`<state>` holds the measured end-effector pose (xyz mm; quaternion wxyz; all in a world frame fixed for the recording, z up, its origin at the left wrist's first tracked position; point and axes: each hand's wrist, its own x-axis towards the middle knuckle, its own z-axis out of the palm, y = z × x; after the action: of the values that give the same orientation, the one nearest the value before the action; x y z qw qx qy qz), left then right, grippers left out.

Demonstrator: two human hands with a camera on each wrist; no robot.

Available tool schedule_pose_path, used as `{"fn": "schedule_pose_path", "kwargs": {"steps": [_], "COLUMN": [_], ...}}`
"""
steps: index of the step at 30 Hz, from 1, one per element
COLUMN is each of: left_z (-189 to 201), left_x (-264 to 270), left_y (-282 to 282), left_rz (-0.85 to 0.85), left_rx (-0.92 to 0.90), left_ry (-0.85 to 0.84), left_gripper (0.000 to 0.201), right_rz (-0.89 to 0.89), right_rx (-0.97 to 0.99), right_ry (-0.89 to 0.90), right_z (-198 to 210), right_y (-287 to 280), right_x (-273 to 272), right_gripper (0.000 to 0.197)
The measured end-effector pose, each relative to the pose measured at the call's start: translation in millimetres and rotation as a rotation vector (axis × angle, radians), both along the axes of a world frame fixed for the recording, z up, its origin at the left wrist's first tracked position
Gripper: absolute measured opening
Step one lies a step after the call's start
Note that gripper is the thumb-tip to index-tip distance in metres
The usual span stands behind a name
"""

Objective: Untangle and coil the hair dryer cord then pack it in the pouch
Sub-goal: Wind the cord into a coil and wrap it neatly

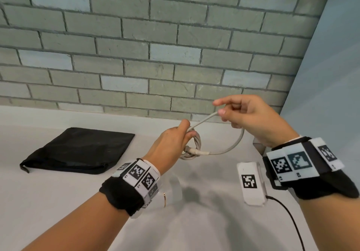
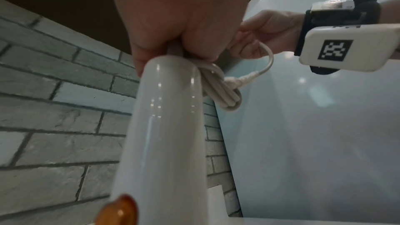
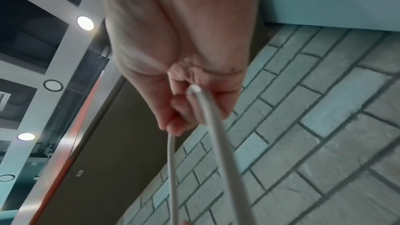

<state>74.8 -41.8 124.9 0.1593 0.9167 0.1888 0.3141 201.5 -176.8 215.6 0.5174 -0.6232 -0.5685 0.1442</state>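
Head view: you're coiling, not packing yet. Your left hand [image 1: 171, 143], just right of centre, is curled round a bundle of finished loops of the cord [image 1: 224, 149], thumb & fingers clamping them at the top, w/ the bundle hanging above the table [image 1: 58, 202]. Your right hand [image 1: 251, 120], at 2 o'clock from the left, is pinching the slack: a loose loop is running from the bundle up to your thumb and forefinger, then sagging back down to the ribbed strain relief. The black pouch [image 1: 78, 149] is lying flat at 9 o'clock from the left hand, well apart, mouth not visibly open.

Left wrist view: the dryer body [image 2: 164, 134] is hanging below your palm, cord loops gathered at 3 o'clock from it.

Right wrist view: your fingers [image 3: 173, 121] are curling tight round the cord, two strands leading away toward 6 o'clock.

Next move, imo: bring that last loop across onto the bundle, keeping the left grip firm so the loops don't spring apart, then go for the pouch, which prob needs opening first.
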Motion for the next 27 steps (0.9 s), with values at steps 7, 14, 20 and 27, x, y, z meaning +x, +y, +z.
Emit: {"fn": "schedule_pose_path", "kwargs": {"steps": [7, 14, 20, 27], "left_z": [-2, -3, -4, -6], "left_x": [0, -7, -4, -6], "left_y": [6, 6, 3, 5], "left_rz": [0.022, 0.004, -0.006, -0.019], "left_rx": [-0.012, -0.063, -0.06, -0.106], "left_ry": [-0.059, -0.136, -0.122, -0.172], "left_gripper": [0.03, 0.032, 0.03, 0.031], "right_rz": [0.397, -0.2, -0.33, -0.154], "right_rx": [0.218, 0.162, 0.117, 0.157], "right_ry": [0.39, -0.076, -0.741, -0.623], "right_z": [4, -23, -55, -80], "right_y": [-6, 6, 20, 37], "right_x": [-21, 14, -3, -21], "right_gripper": [0.033, 0.041, 0.027, 0.03]}}
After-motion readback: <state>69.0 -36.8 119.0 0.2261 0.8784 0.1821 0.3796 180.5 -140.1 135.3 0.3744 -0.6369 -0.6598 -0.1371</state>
